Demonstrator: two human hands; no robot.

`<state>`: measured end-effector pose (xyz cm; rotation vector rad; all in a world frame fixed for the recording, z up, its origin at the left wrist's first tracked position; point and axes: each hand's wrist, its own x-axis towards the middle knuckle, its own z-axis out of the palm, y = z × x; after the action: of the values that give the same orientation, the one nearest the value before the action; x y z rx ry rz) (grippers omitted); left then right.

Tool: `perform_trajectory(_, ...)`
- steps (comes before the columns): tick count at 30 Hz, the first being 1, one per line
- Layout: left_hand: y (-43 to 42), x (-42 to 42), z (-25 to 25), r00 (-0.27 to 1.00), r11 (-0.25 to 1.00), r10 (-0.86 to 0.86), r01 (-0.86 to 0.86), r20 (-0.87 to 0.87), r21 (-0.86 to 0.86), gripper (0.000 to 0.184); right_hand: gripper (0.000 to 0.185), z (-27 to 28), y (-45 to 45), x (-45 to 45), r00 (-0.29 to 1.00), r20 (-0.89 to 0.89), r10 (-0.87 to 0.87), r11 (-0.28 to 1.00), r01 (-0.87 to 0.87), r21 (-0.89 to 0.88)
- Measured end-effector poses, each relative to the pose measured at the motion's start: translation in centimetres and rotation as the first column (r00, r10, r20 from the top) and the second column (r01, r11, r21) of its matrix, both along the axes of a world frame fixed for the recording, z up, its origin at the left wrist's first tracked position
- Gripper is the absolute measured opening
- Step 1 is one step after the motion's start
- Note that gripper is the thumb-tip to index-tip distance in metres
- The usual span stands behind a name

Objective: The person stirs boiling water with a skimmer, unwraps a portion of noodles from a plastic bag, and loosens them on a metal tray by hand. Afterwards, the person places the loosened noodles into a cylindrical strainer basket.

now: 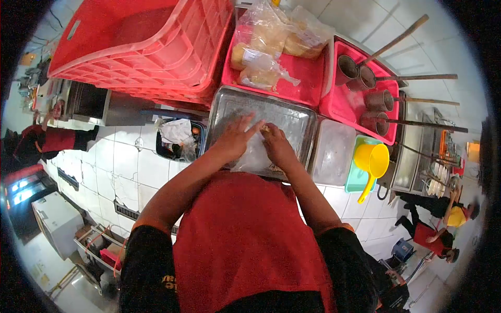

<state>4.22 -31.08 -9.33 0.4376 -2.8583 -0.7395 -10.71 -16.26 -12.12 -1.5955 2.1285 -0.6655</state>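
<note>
A rectangular metal tray (220, 107) lies in front of me, with a clear plastic sheet (255, 151) spread over its middle. My left hand (232, 140) rests on the sheet, fingers apart and stretched forward. Beside it, my right hand (277, 148) has its fingers curled around a small brown lump (265, 128) whose kind I cannot make out. Some brown bits sit at the tray's near edge, close to my right wrist.
Stacked red crates (156, 57) rise at the left. Behind the tray, a pink bin (308, 88) holds plastic bags of tan food (261, 39). Long-handled metal cups (378, 100), a yellow dipper (371, 159) and a whitish container (332, 148) are at right. Co-workers (433, 235) stand farther off.
</note>
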Motion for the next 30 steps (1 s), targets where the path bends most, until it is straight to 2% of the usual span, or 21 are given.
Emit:
perform_trajectory(1,0.4,-0.7,-1.9,0.993,0.986,-0.114,0.114,-0.001,-0.121,0.056,0.043,0.0,0.4,-0.1,1.0,-0.003,-0.013,1.0,0.013,-0.001)
perform_trajectory(2,0.5,-0.8,-3.6,0.991,0.984,-0.132,0.13,-0.006,-0.123,0.056,0.048,0.1,0.8,-0.4,1.0,0.003,-0.018,1.0,0.018,-0.01)
perform_trajectory(4,-0.1,-0.9,-6.1,0.983,0.987,-0.153,0.149,0.1,0.053,0.044,0.053,0.3,1.6,-1.2,0.999,0.003,-0.051,0.998,0.051,-0.02)
perform_trajectory(7,-0.7,-0.3,-3.8,0.945,0.975,-0.207,0.18,0.254,0.127,0.031,0.055,0.2,3.2,-1.5,0.973,0.121,-0.198,0.976,0.184,0.117)
perform_trajectory(8,-0.8,0.1,-3.7,0.94,0.973,-0.22,0.194,0.26,0.125,0.031,0.055,0.0,3.4,-1.9,0.952,0.208,-0.225,0.972,0.204,0.121)
perform_trajectory(10,-1.2,1.4,-3.3,0.978,0.96,-0.185,0.158,0.098,0.229,0.024,0.055,-1.1,4.3,-2.3,0.921,0.301,-0.246,0.968,0.219,0.121)
perform_trajectory(11,-1.7,2.3,-3.0,0.978,0.963,-0.178,0.151,0.106,0.223,0.024,0.054,-2.6,4.9,-2.3,0.871,0.367,-0.327,0.945,0.313,0.099)
perform_trajectory(12,-2.5,3.6,-2.6,0.991,0.96,-0.099,0.07,0.094,0.273,0.026,0.054,-2.3,4.5,-2.1,0.812,0.436,-0.388,0.916,0.394,0.082)
perform_trajectory(13,-3.6,5.5,-2.1,0.996,0.947,-0.01,-0.02,0.091,0.322,0.028,0.051,-1.7,4.7,-1.8,0.569,0.652,-0.501,0.84,0.5,0.21)
perform_trajectory(14,-5.1,7.7,-0.7,0.989,0.919,0.102,-0.137,0.11,0.37,0.028,0.044,-2.0,4.6,-1.4,0.4,0.789,-0.467,0.774,0.616,0.146)
perform_trajectory(15,-6.6,10.3,0.0,0.962,0.894,0.267,-0.27,0.057,0.358,0.026,0.037,-2.4,4.9,-1.4,0.257,0.841,-0.477,0.726,0.655,0.212)
perform_trajectory(16,-8.3,13.3,0.0,0.912,0.891,0.403,-0.375,-0.07,0.255,0.02,0.031,2.2,4.2,-1.3,0.119,0.863,-0.491,0.705,0.636,0.314)
perform_trajectory(17,-10.9,17.2,-0.1,0.847,0.811,0.524,-0.527,0.087,0.254,0.012,0.029,0.4,4.6,-1.2,0.022,0.913,-0.407,0.661,0.697,0.277)
perform_trajectory(18,-11.3,19.0,3.0,0.813,0.769,0.582,-0.544,-0.016,0.337,0.006,0.029,0.0,4.7,-1.2,0.025,0.913,-0.407,0.668,0.69,0.279)
perform_trajectory(19,-12.5,22.0,3.1,0.791,0.778,0.611,-0.589,-0.042,0.219,0.006,0.03,-0.2,4.7,-1.2,0.068,0.882,-0.467,0.629,0.727,0.277)
perform_trajectory(21,-13.9,26.4,2.1,0.708,0.714,0.695,-0.7,0.121,-0.007,0.007,0.03,-0.4,4.6,-0.8,0.121,0.839,-0.53,0.589,0.765,0.261)
perform_trajectory(24,-15.7,33.1,-8.1,0.589,0.608,0.773,-0.794,0.235,-0.008,0.01,0.036,1.1,3.4,0.4,0.181,0.813,-0.554,0.606,0.757,0.243)
perform_trajectory(25,-16.0,33.9,-10.7,0.61,0.622,0.757,-0.782,0.235,0.025,0.01,0.039,1.8,3.0,0.9,0.2,0.803,-0.562,0.593,0.773,0.223)
perform_trajectory(27,-16.7,34.8,-15.8,0.449,0.478,0.786,-0.877,0.425,0.042,0.016,0.043,3.8,2.2,2.1,0.219,0.777,-0.59,0.545,0.818,0.183)
perform_trajectory(29,-18.0,36.6,-21.9,0.651,0.752,0.632,-0.647,0.421,-0.128,0.018,0.036,3.8,3.0,2.0,0.405,0.707,-0.579,0.624,0.779,0.064)
perform_trajectory(30,-18.3,36.8,-23.3,0.558,0.596,0.735,-0.803,0.384,0.027,0.024,0.035,5.4,2.2,2.8,0.226,0.841,-0.492,0.577,0.808,0.121)
